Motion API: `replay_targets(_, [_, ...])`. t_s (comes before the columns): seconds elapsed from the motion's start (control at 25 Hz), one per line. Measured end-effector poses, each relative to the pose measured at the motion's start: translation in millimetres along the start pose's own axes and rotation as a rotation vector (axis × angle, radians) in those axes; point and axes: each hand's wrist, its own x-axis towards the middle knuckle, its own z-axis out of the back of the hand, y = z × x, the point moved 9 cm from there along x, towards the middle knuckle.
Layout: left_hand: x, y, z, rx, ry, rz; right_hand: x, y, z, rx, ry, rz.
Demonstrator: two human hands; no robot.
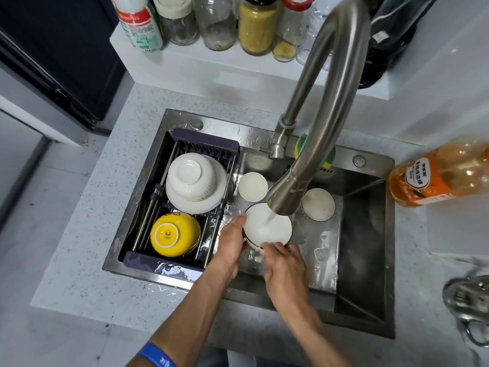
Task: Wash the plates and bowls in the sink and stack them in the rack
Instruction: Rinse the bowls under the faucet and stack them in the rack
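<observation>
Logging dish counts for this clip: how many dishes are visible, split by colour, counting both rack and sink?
White, in rack: 2, ribbed bowl upside down on plate
Yellow, in rack: 1, bowl
White, in sink: 3, small dish, dark-rimmed dish, dish held under the tap by both hands
Total: 6

Orange bottle [434, 178] on the counter [79, 234]; jars [256, 25] on the shelf [185, 62].

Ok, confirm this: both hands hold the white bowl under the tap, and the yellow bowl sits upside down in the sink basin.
Not quite. The head view shows the round yellow ceramic bowl upside down in the dark rack, not the basin. Both hands do hold the white bowl.
</observation>
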Motion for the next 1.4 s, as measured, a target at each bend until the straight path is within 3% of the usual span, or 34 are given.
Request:
replay_targets(0.08, [-0.3, -1.9, -1.3, -0.001, -0.003, -0.012, 0.1, -2.7, -3.5, 0.227, 0.002, -0.138])
replay_targets(0.2, [3.3, -4.1, -9.8, 0.063, 0.042, -0.069, -5.7, -37.7, -36.8, 1.154, 0.026, -0.836])
replay_targets(0.28, [6.3, -5.8, -18.1, 0.109, 0.062, -0.105, -19.3, -40.6, -54.3, 1.577, 0.053, -1.135])
replay_targets(0.44, [10.4, -9.7, -46.1, 0.266, 0.124, -0.101, -27.0, -40.4, -47.4, 1.896, 0.089, -1.261])
replay_targets(0.6, [12.0, -20.6, -46.8, 0.297, 0.048, -0.089, -22.1, -40.7, -41.4, 1.985, 0.135, -1.23])
replay_targets(0.84, [28.0, 3.0, 10.4, -0.077, -0.087, 0.129, -18.7, -20.7, -74.2, 1.944, 0.285, -1.311])
replay_targets(0.96, [26.2, 3.3, 15.0, -0.134, 0.05, 0.183, -16.0, -28.0, -87.2, 1.797, 0.348, -1.354])
replay_targets(1.08, [14.9, -4.6, -0.8, -0.098, 0.196, 0.147, -10.4, -43.1, -89.3, 1.54, 0.418, -1.271])
replay_targets(1.16, [14.6, -10.9, -10.0, 0.178, 0.234, -0.024, -5.3, -55.5, -80.9, 1.427, 0.414, -1.176])
replay_targets(1.32, [1.8, -14.0, -34.5, 1.133, 0.351, -0.587, 7.4, -54.6, -62.6, 1.414, 0.448, -1.04])
replay_targets(1.4, [-13.0, -18.2, -41.3, 1.466, 0.309, -0.823, 14.0, -51.4, -58.1, 1.314, 0.425, -0.995])
